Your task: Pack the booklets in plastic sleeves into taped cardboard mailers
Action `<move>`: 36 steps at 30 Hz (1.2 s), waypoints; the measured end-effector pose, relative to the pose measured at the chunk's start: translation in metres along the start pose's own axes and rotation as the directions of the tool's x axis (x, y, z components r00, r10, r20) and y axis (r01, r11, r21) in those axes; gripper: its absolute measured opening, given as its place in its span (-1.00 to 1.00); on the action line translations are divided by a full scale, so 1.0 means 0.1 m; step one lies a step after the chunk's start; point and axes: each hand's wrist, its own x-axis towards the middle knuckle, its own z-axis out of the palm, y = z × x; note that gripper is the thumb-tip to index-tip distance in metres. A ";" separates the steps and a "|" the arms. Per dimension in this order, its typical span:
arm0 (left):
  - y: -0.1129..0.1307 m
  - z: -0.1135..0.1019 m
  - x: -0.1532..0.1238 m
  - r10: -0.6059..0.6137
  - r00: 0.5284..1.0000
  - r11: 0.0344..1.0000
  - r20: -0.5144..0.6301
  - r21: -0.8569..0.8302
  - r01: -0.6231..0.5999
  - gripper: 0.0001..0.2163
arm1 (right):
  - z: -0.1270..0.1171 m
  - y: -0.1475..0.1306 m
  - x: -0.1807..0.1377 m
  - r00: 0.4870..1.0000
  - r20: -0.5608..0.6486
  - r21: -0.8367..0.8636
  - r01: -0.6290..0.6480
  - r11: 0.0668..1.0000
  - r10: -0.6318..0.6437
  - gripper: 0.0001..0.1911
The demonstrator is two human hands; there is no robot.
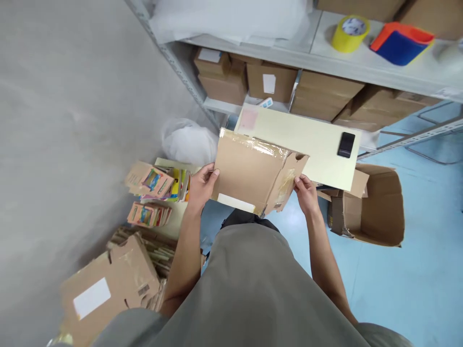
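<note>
I hold a taped brown cardboard box (253,173) in front of me with both hands. My left hand (202,187) grips its left side, fingers wrapped over the edge. On the box's right side, my right hand (306,193) clasps the lower corner near a cut-out handle hole. A white label shows on the box's lower face. The box hangs above the blue floor, just in front of a pale cream board (307,144).
A black device (346,144) lies on the cream board. An open empty carton (372,207) sits on the floor at right. Stacks of colourful packets (155,185) and a labelled carton (108,284) lie at left. Metal shelves hold boxes (271,82), yellow tape (350,33) and coloured sheets (401,43).
</note>
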 end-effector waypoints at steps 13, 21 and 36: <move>0.21 1.11 1.59 -0.019 0.916 0.991 0.400 -0.112 0.069 -0.42 | -0.55 -0.55 0.68 0.952 -0.293 -0.072 0.073 0.995 -0.091 -0.55; 0.05 1.63 2.47 -0.017 0.857 0.991 0.515 -0.107 0.083 -0.51 | -0.62 -0.72 1.23 0.938 -0.305 -0.174 0.113 0.978 -0.163 -0.59; -0.21 2.36 2.56 -0.105 0.873 0.994 0.476 0.017 0.111 -0.49 | -0.67 -0.58 2.17 0.989 -0.100 -0.145 -0.124 0.982 0.110 -0.35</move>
